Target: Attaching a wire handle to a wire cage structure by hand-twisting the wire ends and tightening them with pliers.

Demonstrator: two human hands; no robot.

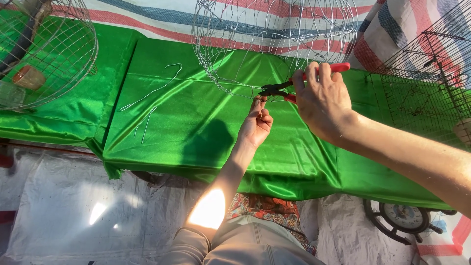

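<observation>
Wire cage (274,44) at 12 o'clock on green cloth (196,132). My right hand (321,100) closed around red-handled pliers (294,86), jaws at cage's lower rim. My left hand (257,125) pinches rim wire, fingers tight. Loose wires (152,93) at 10; second cage (44,49) far left.

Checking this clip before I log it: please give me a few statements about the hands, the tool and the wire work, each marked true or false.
1. The right hand holds pliers with red handles. True.
2. The left hand lies flat on the green cloth, away from the wire. False: its fingertips reach up to the lower rim of the wire basket, right under the pliers' tip.
3. Loose pieces of wire lie on the cloth to the left. True.
4. The wire basket is full of fruit. False: nothing shows inside it.
5. A second wire basket stands at far left. True.
</observation>
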